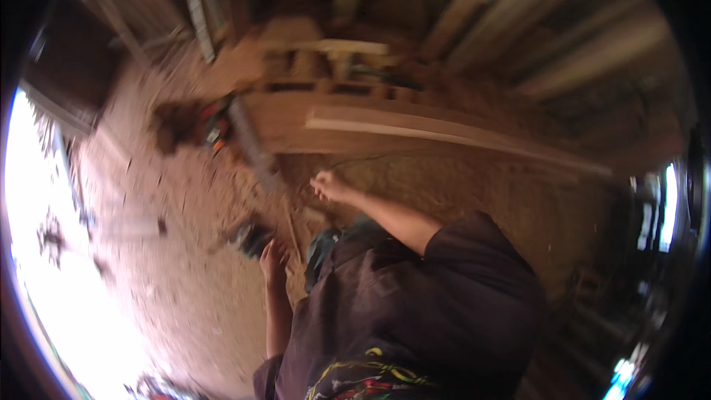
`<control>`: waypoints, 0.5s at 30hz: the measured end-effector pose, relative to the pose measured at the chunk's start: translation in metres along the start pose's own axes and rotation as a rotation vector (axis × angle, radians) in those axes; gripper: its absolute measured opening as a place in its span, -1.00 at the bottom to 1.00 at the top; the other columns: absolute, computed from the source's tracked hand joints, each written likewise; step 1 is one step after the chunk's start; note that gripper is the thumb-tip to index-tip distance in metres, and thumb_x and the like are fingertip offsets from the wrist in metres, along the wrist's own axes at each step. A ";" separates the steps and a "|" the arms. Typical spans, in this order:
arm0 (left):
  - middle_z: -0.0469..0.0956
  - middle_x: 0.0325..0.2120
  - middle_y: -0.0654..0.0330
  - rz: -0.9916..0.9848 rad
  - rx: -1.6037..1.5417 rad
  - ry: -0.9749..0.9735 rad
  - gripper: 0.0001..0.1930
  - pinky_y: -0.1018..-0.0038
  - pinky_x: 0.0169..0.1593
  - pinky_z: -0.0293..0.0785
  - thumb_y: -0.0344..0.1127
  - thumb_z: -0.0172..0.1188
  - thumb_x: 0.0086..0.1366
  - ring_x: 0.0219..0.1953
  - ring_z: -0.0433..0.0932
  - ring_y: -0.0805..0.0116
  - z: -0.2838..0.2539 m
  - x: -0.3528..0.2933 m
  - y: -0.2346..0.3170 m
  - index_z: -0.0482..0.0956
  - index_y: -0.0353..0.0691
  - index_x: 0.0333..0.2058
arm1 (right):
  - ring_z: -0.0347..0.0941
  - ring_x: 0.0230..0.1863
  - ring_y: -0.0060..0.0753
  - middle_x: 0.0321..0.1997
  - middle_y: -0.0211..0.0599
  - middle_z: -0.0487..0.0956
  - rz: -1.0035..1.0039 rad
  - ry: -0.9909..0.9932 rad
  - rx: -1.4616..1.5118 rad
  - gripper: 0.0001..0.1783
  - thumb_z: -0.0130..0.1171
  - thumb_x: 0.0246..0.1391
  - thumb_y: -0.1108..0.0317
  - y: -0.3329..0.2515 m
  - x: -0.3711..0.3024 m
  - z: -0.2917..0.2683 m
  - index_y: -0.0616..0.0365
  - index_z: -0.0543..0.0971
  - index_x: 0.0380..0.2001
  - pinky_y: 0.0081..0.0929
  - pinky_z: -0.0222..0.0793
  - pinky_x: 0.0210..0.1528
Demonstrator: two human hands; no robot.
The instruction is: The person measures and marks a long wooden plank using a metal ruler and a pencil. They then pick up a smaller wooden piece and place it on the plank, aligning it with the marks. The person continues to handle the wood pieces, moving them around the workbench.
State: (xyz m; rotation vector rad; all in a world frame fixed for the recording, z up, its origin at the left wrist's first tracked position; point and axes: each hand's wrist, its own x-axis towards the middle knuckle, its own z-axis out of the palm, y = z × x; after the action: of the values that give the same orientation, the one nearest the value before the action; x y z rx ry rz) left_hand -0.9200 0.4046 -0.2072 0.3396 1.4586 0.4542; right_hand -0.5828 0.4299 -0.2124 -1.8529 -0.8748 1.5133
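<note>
My right hand (331, 186) is above the brown, dusty ground in the middle, its fingers curled in. Whether something small sits between them is too blurred to tell. Lower and to the left is my left hand (275, 258), fingers smeared by motion. Right by its fingertips lies a dark greenish thing (252, 238); its kind does not show, nor whether the hand touches it. Beyond both hands a long grey flat strip (253, 144) slants down beside a dark thing with orange spots (215, 133).
A long pale timber (415, 127) runs across the far side, with a low wooden bench-like structure (326, 85) behind it. Several boards (548, 22) lean at the far right. Bright daylight comes in from the left. A short block (133, 227) lies on the ground there.
</note>
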 end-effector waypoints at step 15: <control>0.69 -0.02 0.14 0.044 0.619 -0.144 -0.62 0.24 -0.09 0.61 -0.16 0.29 0.40 -0.07 0.69 0.19 0.168 0.032 -0.041 0.58 -0.19 0.10 | 0.71 -0.22 -0.12 -0.19 -0.17 0.76 0.291 0.362 -0.286 -0.57 0.23 0.14 0.05 0.302 -0.200 -0.188 0.17 0.72 -0.13 -0.15 0.61 -0.18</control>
State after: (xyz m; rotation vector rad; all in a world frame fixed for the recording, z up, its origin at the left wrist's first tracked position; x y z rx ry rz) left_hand -0.7474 0.3934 -0.2403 0.8789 1.4270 -0.0031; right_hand -0.3881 0.0802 -0.2935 -2.4558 -0.6972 1.1946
